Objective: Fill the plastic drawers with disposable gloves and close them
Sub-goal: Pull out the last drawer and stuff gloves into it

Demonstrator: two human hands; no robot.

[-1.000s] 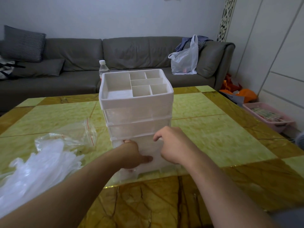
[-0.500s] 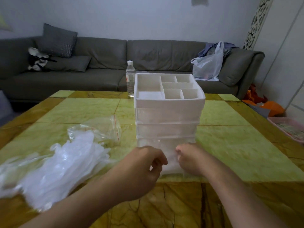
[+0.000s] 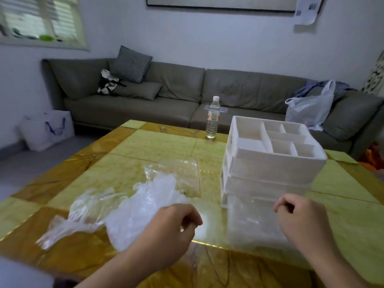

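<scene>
A white plastic drawer unit (image 3: 270, 167) stands on the table, its top tray split into compartments. Its translucent bottom drawer (image 3: 251, 223) is pulled out toward me and looks empty. The two drawers above it are pushed in. A heap of clear disposable gloves (image 3: 133, 213) lies left of the unit, beside an open zip bag (image 3: 180, 173). My left hand (image 3: 166, 233) hovers at the near edge of the heap with curled fingers, holding nothing. My right hand (image 3: 301, 219) is over the drawer's right side, fingers curled, with nothing visible in them.
The yellow and amber marble table (image 3: 145, 148) has a water bottle (image 3: 212, 118) at its far edge. A grey sofa (image 3: 176, 96) with a white plastic bag (image 3: 311, 109) runs behind. A white shopping bag (image 3: 48, 129) stands on the floor at left.
The bottom drawer has been pulled out. Both hands have let go of its front. My left hand moved left to the gloves, and the view turned left.
</scene>
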